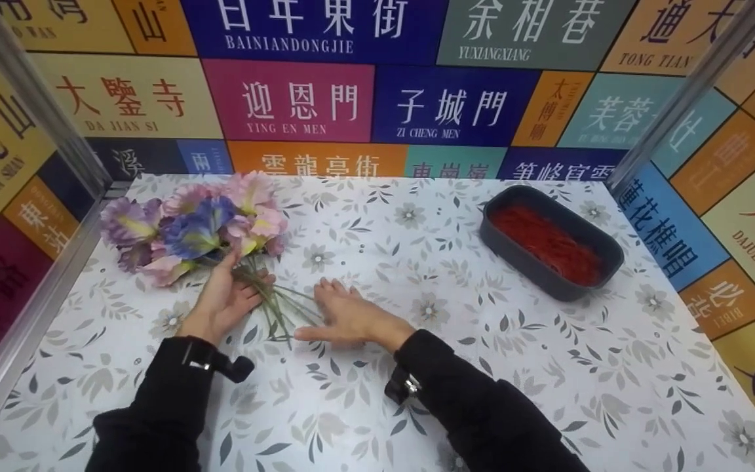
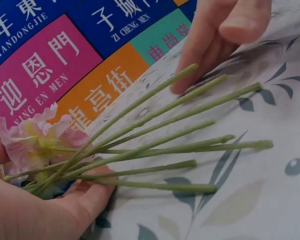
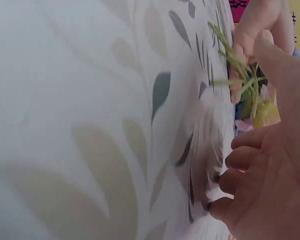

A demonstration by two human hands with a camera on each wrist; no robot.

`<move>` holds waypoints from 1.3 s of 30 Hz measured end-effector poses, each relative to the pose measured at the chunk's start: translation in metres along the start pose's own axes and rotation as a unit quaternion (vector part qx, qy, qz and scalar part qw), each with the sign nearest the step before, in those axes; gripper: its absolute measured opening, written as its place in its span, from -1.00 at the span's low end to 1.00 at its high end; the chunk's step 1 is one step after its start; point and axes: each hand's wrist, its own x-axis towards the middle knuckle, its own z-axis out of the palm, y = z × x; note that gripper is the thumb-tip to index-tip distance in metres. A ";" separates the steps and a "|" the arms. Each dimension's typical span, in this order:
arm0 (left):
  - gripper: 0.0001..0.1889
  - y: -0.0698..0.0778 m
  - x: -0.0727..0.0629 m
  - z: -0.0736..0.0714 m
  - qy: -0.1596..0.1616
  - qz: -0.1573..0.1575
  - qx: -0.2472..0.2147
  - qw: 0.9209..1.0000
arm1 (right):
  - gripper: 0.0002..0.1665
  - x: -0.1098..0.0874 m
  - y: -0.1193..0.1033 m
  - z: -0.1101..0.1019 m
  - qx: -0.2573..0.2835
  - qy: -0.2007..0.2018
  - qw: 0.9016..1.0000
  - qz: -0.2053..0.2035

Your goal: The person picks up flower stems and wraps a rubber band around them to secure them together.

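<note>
A bunch of pink, purple and blue artificial flowers lies at the left of the table, its green stems fanning toward the right. My left hand holds the bunch just below the blossoms, thumb on the flower side and fingers under the stems. Beside the stem ends is my right hand, palm down, with fingers stretched out and nothing in them. In the right wrist view, the fingertips of this hand are at the tablecloth, apart from the stems.
A dark grey oblong tub with red shredded filling stands at the back right. A white tablecloth with a leaf print covers the table. Panels with coloured signs stand behind and at both sides, with metal posts at the corners.
</note>
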 end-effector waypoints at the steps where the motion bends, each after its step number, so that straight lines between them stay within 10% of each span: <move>1: -0.42 -0.003 0.001 0.002 0.000 0.003 0.000 1.000 | 0.26 0.002 -0.004 0.002 -0.002 0.012 1.000 -0.001; 11: -0.79 -0.029 0.009 0.033 -0.005 0.051 -0.129 0.990 | 0.05 0.008 -0.027 0.020 -0.049 0.095 0.994 0.003; 22: -0.93 -0.047 -0.002 0.072 -0.023 0.089 -0.167 0.982 | -0.79 -0.008 -0.025 0.018 -0.015 0.171 0.985 -0.018; 34: -0.62 -0.059 -0.022 0.100 -0.054 0.107 -0.240 0.963 | -0.93 -0.054 -0.005 0.009 -0.054 0.223 0.972 -0.051; 39: -0.58 -0.062 -0.027 0.107 -0.057 0.096 -0.249 0.962 | -0.63 -0.073 -0.004 0.003 -0.060 0.233 0.968 -0.074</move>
